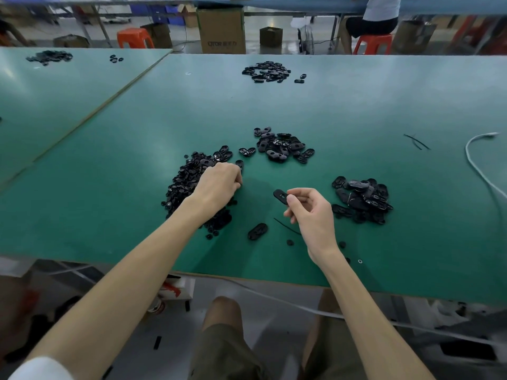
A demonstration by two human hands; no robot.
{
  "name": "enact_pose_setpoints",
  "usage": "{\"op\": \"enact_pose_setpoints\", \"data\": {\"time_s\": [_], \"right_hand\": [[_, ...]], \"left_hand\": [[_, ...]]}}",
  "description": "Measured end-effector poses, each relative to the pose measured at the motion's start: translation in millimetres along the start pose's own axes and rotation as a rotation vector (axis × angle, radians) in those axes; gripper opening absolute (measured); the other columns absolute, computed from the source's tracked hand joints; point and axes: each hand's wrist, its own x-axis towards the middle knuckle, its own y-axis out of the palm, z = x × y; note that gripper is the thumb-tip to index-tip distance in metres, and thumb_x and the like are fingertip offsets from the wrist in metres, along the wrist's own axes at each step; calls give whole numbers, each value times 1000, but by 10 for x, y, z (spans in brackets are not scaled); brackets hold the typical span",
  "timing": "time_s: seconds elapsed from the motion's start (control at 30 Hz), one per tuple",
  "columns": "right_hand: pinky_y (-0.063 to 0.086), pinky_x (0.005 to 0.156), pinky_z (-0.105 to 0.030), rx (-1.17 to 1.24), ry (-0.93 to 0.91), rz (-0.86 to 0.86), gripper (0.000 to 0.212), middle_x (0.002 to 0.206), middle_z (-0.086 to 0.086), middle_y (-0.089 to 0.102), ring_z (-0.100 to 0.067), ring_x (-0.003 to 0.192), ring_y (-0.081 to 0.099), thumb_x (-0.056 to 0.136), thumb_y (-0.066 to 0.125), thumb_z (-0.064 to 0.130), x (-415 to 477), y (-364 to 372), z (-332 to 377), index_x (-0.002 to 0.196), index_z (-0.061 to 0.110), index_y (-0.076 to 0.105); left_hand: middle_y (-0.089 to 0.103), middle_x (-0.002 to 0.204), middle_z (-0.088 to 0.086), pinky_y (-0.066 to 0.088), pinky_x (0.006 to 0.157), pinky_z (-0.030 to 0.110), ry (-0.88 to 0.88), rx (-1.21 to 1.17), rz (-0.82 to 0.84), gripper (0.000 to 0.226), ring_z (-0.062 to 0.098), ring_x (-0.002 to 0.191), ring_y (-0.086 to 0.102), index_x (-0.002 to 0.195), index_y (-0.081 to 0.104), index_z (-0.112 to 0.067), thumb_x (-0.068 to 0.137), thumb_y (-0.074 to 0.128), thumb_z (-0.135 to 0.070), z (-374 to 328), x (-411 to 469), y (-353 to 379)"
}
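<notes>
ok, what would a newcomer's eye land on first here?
The green table is dotted with black plastic parts: a round-piece pile at centre left, a centre shell heap and a right shell heap. In front, the right hand pinches one oval shell above the table. The left hand curls its fingers at the round-piece pile's edge; whether it holds anything is hidden.

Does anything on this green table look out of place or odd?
Mostly tidy, but a thin black strip and an oval shell lie loose near the front edge, and a white cable trails across the right side.
</notes>
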Motion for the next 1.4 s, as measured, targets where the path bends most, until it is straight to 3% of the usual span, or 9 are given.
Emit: {"op": "enact_pose_setpoints", "data": {"time_s": [0.17, 0.27, 0.37, 0.6, 0.77, 0.97, 1.1, 1.23, 1.4], "right_hand": [[53, 61, -22, 39, 9, -13, 8, 82, 3, 72, -9, 69, 68, 100, 66, 6, 11, -8, -12, 105, 11, 68], [53, 61, -21, 57, 9, -16, 10, 84, 4, 72, -10, 70, 70, 99, 67, 5, 21, -7, -22, 107, 12, 68], [54, 61, -22, 64, 10, -19, 11, 83, 6, 72, -10, 71, 70, 98, 68, 7, 22, -3, -26, 107, 12, 69], [53, 62, -22, 74, 7, -28, 11, 85, 4, 72, -10, 70, 70, 98, 69, 6, 19, -3, -25, 107, 12, 69], [52, 62, -21, 86, -1, -15, 21, 85, 4, 73, -10, 70, 69, 98, 68, 5, 27, -10, -23, 116, 15, 73], [55, 60, -22, 100, 14, -6, 12, 90, 3, 79, -13, 74, 74, 96, 72, 5, 12, -9, -14, 103, 14, 74], [55, 61, -23, 156, 33, -51, 13, 86, 2, 78, -15, 76, 75, 95, 72, 3, 22, -7, -9, 104, 13, 71], [56, 69, -20, 255, 26, -97, 30, 83, 3, 76, -14, 76, 75, 96, 70, 1, 32, -18, 16, 120, 19, 72], [55, 68, -21, 263, -16, -71, 25, 94, -1, 80, -17, 83, 76, 96, 70, 0, 11, -26, 28, 109, 18, 80]], "left_hand": [[73, 101, 4, 56, 89, 36, -21, -180, -46, 15, 20, 93, 68, 105, 76, -9, 100, 62, -12, -80, -56, 3], [74, 76, -5, 57, 74, 24, -39, -484, -33, 8, 9, 75, 70, 95, 77, -17, 95, 70, -15, -204, -100, -32], [74, 67, -9, 48, 59, 11, 5, -594, -8, 6, 3, 65, 70, 91, 77, -20, 92, 74, -15, -332, -149, -43], [75, 80, -6, 52, 62, 15, -29, -656, 7, 6, 3, 61, 70, 92, 73, -22, 92, 74, -16, -476, -204, 120], [76, 86, 4, 52, 66, 22, -176, -933, -101, 6, 12, 67, 73, 95, 71, -14, 92, 75, -11, -572, -275, 260], [78, 85, 4, 53, 62, 22, -261, -1238, -150, 6, 9, 72, 71, 91, 74, -15, 93, 73, -9, -744, -298, 307], [77, 88, 7, 57, 67, 25, -257, -1314, -189, 4, 12, 77, 72, 93, 74, -12, 93, 73, -8, -771, -312, 302], [77, 88, 8, 58, 67, 24, -237, -1304, -187, 3, 12, 78, 72, 95, 74, -12, 93, 73, -9, -781, -368, 362], [79, 89, 7, 57, 68, 24, -233, -1317, -167, 9, 16, 79, 75, 103, 73, -10, 94, 72, -8, -813, -425, 436]]}}
